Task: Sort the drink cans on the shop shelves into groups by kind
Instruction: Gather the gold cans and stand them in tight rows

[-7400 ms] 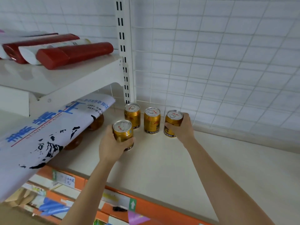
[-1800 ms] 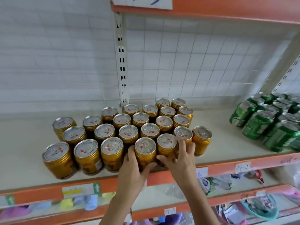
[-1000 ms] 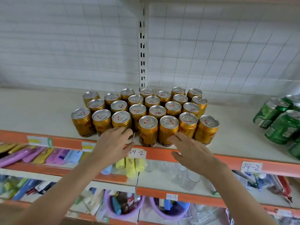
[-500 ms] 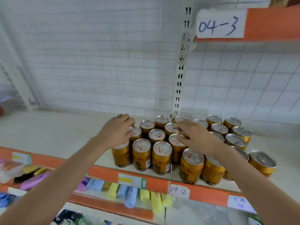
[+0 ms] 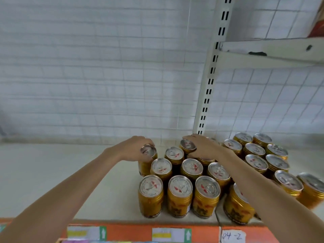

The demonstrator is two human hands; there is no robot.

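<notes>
Several gold drink cans with silver tops (image 5: 178,195) stand packed in rows on the cream shelf (image 5: 61,172). My left hand (image 5: 133,149) grips a gold can (image 5: 147,158) at the group's back left corner, fingers curled over its top rim. My right hand (image 5: 203,146) grips another gold can (image 5: 188,146) in the back row, fingers wrapped round its top. My right forearm crosses over the cans on the right and hides some of them.
A white slotted upright (image 5: 210,81) rises behind the cans against the white wire-grid back wall. A white upper shelf (image 5: 270,51) juts out at the top right. The shelf's orange front edge (image 5: 140,233) carries price tags and a label reading 04-2 (image 5: 231,236).
Both hands have reached farther back over the group and now grip a can each in the back rows. The view has shifted left and closer.
</notes>
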